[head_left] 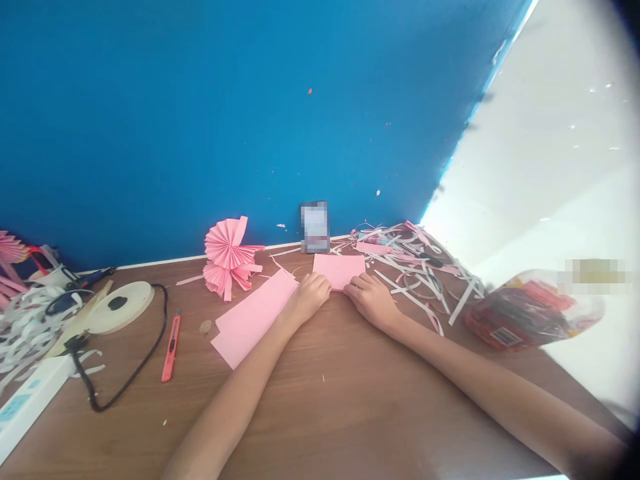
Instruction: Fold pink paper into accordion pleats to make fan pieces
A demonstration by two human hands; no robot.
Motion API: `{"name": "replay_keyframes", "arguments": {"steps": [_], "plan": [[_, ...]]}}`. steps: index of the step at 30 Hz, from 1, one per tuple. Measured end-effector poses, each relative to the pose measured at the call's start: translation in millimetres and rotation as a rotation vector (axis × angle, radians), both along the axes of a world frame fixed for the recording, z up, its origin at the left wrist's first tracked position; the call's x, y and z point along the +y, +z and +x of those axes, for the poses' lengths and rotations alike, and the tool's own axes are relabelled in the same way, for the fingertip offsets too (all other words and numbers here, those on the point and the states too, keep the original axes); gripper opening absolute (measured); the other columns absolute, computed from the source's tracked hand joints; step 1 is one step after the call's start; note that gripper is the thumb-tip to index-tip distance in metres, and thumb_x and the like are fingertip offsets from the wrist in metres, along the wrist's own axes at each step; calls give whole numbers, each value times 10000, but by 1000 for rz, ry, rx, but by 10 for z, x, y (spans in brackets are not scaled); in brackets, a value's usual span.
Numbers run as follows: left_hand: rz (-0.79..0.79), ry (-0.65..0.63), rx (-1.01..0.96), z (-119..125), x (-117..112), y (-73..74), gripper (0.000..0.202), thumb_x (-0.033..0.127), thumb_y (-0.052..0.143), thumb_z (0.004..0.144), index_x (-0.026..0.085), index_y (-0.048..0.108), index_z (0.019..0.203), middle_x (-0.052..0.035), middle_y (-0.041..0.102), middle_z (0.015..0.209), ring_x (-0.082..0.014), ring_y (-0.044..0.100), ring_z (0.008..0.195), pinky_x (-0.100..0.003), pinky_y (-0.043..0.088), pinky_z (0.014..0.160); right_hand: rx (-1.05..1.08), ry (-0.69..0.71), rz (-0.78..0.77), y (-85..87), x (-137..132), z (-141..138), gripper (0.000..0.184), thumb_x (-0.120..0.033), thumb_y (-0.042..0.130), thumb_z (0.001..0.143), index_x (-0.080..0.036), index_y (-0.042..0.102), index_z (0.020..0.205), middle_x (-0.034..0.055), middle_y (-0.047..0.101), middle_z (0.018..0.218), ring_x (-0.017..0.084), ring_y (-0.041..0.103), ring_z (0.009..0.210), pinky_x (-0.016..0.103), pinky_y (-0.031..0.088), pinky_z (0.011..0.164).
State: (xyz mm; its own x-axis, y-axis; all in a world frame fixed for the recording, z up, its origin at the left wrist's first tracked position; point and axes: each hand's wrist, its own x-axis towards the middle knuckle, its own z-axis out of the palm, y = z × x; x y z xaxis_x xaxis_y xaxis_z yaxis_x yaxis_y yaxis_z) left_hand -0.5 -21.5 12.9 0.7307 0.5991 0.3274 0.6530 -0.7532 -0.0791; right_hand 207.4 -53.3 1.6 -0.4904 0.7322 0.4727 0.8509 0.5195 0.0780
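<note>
Head view: at centre frame, the left hand and right hand pinch the near edge of a pink sheet, its visible face unpleated; left of centre, pleated pink fans look finished, while loose pink papers lie flat, not yet pleated

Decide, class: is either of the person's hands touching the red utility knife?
No, the red utility knife lies apart on the table, while the left hand and right hand are both at the pink sheet.
</note>
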Motion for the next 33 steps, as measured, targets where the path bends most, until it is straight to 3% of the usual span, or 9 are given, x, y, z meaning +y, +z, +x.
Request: {"name": "replay_keyframes", "arguments": {"steps": [8, 17, 25, 33], "plan": [[5, -53, -73, 7, -37, -19, 245, 257, 371, 989, 164, 591, 935, -49, 605, 929, -183, 516, 917, -318, 372, 786, 12, 33, 33, -7, -8, 17, 153, -192, 515, 924, -190, 644, 841, 40, 613, 826, 185, 446, 823, 317, 264, 686], [107, -76, 2, 24, -65, 0, 215, 183, 403, 969, 157, 576, 843, -48, 582, 839, -190, 511, 836, -316, 374, 707, -2, 55, 89, 7, -23, -15, 199, -247, 485, 947, -184, 632, 829, 40, 607, 792, 182, 444, 804, 326, 253, 678], [101, -130, -43, 66, -115, 3, 218, 164, 369, 980, 146, 586, 969, -68, 632, 922, -176, 567, 907, -306, 416, 763, -62, 117, 110, -35, -20, 14, 141, -111, 501, 893, -165, 614, 826, 45, 593, 776, 184, 430, 770, 326, 250, 665], [204, -46, -71, 85, -120, -38, 227, 134, 397, 948, 146, 609, 868, -46, 633, 775, -186, 569, 761, -321, 404, 661, 2, 119, 185, -64, -19, -8, 178, -139, 480, 918, -160, 619, 809, 42, 567, 749, 174, 414, 744, 318, 251, 650]]}}
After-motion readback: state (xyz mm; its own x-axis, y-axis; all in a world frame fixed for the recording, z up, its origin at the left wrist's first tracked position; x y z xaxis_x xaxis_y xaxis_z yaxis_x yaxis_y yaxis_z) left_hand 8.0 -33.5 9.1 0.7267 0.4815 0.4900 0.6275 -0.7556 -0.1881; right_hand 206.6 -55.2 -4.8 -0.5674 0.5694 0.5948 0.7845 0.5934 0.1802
